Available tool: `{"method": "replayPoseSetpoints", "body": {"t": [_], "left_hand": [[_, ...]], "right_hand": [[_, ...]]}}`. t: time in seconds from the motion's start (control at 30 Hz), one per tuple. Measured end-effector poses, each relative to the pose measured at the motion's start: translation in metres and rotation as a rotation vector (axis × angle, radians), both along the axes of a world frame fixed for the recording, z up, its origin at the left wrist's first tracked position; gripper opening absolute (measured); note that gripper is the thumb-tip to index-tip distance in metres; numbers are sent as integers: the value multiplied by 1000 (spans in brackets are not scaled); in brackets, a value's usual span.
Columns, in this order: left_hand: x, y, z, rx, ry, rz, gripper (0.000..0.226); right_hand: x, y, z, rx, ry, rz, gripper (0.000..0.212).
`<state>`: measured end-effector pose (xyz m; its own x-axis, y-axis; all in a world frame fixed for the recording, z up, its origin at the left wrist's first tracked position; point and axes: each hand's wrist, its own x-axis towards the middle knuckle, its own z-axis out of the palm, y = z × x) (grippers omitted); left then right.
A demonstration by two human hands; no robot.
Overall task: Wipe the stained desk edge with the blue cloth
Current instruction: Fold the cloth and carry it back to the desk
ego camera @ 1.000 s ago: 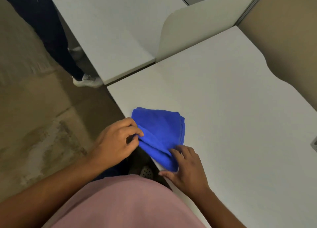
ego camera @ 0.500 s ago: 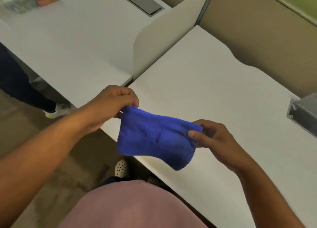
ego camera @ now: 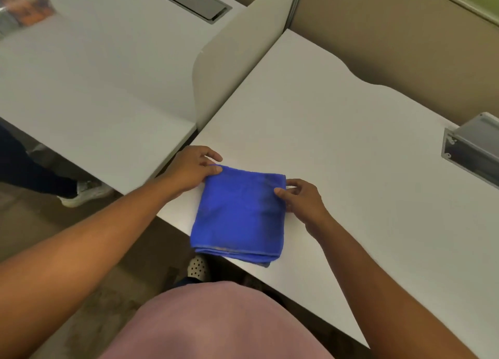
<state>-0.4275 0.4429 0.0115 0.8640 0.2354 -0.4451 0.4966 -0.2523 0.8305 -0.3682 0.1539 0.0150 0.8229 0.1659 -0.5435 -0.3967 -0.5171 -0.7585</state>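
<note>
A folded blue cloth [ego camera: 239, 214] lies flat on the white desk [ego camera: 351, 169], its near fold hanging slightly over the desk's front edge [ego camera: 175, 225]. My left hand [ego camera: 193, 167] pinches the cloth's far left corner between thumb and fingers. My right hand [ego camera: 302, 200] pinches the far right corner. A darker smudge shows on the cloth's right half. I cannot make out a stain on the desk edge itself.
A white divider panel [ego camera: 229, 69] separates this desk from the neighbouring desk [ego camera: 94, 88] on the left. A grey metal bracket [ego camera: 469, 149] sits at the right. Beige partition walls [ego camera: 391, 34] stand behind. Another person's leg and white shoe [ego camera: 83, 192] are on the floor at left.
The cloth was lifted off the desk edge, held stretched in the air between both hands, and now lies flat and squared on the desk, with both hands still on its far corners.
</note>
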Motion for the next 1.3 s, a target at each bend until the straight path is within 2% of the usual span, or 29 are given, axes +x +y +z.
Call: {"method": "replayPoseSetpoints", "body": {"t": [0.17, 0.3, 0.43, 0.53, 0.6, 0.67, 0.77, 0.9, 1.0, 1.1, 1.2, 1.3], "left_hand": [[-3, -2, -9, 249, -126, -85, 10], [-1, 3, -10, 394, -118, -210, 29], [3, 5, -9, 478, -102, -249, 20], [4, 7, -10, 481, -82, -226, 20], [3, 7, -12, 478, -16, -201, 32], [2, 4, -12, 467, 70, -197, 43], [4, 0, -12, 366, 126, -156, 38], [0, -7, -7, 10, 129, 110, 28], [-15, -13, -5, -196, 231, 207, 46], [-33, -18, -8, -245, 228, 165, 59], [-43, -21, -11, -319, 184, 200, 37], [-45, -26, -7, -390, 168, 285, 14]], "right_hand": [[-10, 5, -4, -53, -175, -72, 28], [-8, 12, -5, -98, -182, -36, 20], [-10, 13, -5, -155, -213, -61, 26], [-14, 12, -5, -185, -142, -38, 25], [-14, 13, -3, -191, -60, -21, 25], [-11, 17, 2, -159, 28, -42, 34], [-8, 22, 10, -73, 144, -95, 29], [-10, 18, 18, -5, 204, -135, 31], [-16, 13, 19, 46, 273, -148, 38], [-22, 8, 17, 40, 328, -101, 37], [-28, 5, 17, 35, 337, -75, 31], [-32, 9, 27, 43, 256, -101, 22]]}}
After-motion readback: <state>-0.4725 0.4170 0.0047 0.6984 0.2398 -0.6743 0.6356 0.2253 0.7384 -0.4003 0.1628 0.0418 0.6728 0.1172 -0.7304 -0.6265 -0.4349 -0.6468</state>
